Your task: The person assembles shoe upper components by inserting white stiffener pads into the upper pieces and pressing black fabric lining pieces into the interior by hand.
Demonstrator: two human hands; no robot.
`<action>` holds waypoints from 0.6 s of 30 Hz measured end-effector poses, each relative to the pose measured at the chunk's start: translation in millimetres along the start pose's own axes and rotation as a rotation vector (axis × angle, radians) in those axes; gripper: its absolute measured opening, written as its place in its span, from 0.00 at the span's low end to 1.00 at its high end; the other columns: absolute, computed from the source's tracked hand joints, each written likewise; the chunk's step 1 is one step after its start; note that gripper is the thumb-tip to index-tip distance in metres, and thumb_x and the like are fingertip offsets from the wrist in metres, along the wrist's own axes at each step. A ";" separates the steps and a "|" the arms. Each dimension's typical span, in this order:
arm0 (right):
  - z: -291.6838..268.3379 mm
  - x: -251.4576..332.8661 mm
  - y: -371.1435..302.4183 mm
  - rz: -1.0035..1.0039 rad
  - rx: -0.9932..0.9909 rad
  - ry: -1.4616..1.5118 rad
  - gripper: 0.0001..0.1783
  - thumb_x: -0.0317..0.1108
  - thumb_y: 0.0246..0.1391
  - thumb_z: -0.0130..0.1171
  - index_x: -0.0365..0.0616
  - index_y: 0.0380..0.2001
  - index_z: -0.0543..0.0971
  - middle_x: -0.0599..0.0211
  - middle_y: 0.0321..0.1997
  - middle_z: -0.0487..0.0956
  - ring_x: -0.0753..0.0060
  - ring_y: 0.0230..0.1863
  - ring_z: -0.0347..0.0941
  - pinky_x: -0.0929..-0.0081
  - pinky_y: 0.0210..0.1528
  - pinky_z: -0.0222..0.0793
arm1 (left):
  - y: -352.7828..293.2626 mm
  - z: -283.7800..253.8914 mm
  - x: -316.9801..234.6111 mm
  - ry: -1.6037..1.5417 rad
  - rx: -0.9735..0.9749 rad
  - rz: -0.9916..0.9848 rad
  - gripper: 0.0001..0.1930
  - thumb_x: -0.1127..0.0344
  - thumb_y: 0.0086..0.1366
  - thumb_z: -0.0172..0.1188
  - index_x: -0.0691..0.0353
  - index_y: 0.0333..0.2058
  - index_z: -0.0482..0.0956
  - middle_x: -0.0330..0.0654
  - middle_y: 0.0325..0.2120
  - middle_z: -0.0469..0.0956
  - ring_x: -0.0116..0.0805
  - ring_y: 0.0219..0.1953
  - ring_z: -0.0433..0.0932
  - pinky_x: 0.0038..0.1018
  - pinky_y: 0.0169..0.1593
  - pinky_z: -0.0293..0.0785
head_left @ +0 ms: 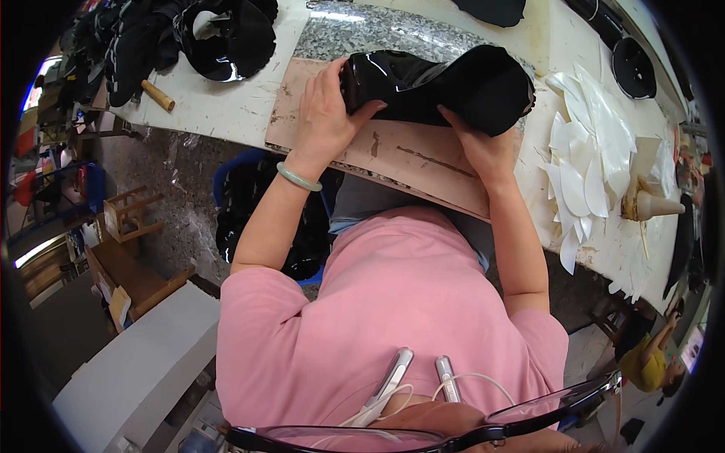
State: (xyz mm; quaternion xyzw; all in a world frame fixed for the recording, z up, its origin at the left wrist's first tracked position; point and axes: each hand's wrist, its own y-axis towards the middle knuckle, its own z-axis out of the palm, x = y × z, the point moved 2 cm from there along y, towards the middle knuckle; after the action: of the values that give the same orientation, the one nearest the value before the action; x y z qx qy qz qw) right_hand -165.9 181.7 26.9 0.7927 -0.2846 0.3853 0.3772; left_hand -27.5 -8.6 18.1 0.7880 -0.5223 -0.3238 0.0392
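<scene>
A curved, glossy black shoe upper (423, 83) is stretched between my hands over a pinkish board (385, 143). My left hand (329, 106), with a pale green bangle at its wrist, grips the left end, its fingers at the end and thumb along the near edge. Beneath the right end, my right hand (483, 155) grips the near edge; the thumb shows there while the other fingers are hidden under the dull black part. Behind the piece lies a speckled grey stone slab (362, 30).
White curved cut pieces (593, 143) are heaped on the table at right, beside a brown-stained pot (642, 204). At left lie another glossy black upper (234, 49) and a wooden-handled tool (157, 96). A blue bin (220, 177) of black pieces stands below the table edge.
</scene>
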 end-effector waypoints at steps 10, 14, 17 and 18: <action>1.9 -3.6 0.1 -0.051 -0.012 -0.113 0.14 0.33 0.43 0.70 0.42 0.35 0.81 0.59 0.33 0.81 0.54 0.33 0.77 0.65 0.37 0.72 | -0.1 -0.5 -4.3 0.054 0.006 0.031 0.40 0.53 0.51 0.70 0.64 0.57 0.62 0.48 0.44 0.74 0.48 0.44 0.70 0.40 0.48 0.66; 3.3 -8.3 -1.8 -0.099 -0.012 -0.098 0.16 0.33 0.44 0.69 0.43 0.38 0.80 0.57 0.35 0.80 0.50 0.35 0.77 0.63 0.37 0.72 | 0.3 -1.9 -8.4 0.106 0.008 0.049 0.40 0.54 0.51 0.70 0.64 0.58 0.61 0.48 0.48 0.72 0.47 0.46 0.69 0.39 0.49 0.65; 6.9 -17.2 -3.7 -0.113 -0.005 -0.125 0.16 0.33 0.45 0.68 0.44 0.39 0.79 0.55 0.36 0.80 0.48 0.37 0.76 0.62 0.38 0.71 | 3.6 -5.7 -18.1 0.164 -0.071 0.118 0.39 0.59 0.50 0.72 0.67 0.57 0.62 0.51 0.46 0.71 0.49 0.48 0.69 0.41 0.53 0.64; 7.1 -19.3 -4.1 -0.139 -0.018 -0.122 0.16 0.32 0.45 0.67 0.44 0.39 0.79 0.54 0.37 0.79 0.47 0.38 0.76 0.61 0.39 0.71 | 3.7 -6.5 -24.8 0.160 -0.069 0.123 0.39 0.59 0.50 0.72 0.67 0.57 0.62 0.51 0.46 0.71 0.49 0.48 0.69 0.41 0.53 0.64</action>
State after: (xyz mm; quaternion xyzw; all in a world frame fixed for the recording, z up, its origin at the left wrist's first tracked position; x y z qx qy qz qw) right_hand -170.5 181.3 6.4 0.8291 -0.2548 0.3066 0.3920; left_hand -32.9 9.0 36.3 0.7759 -0.5535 -0.2743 0.1277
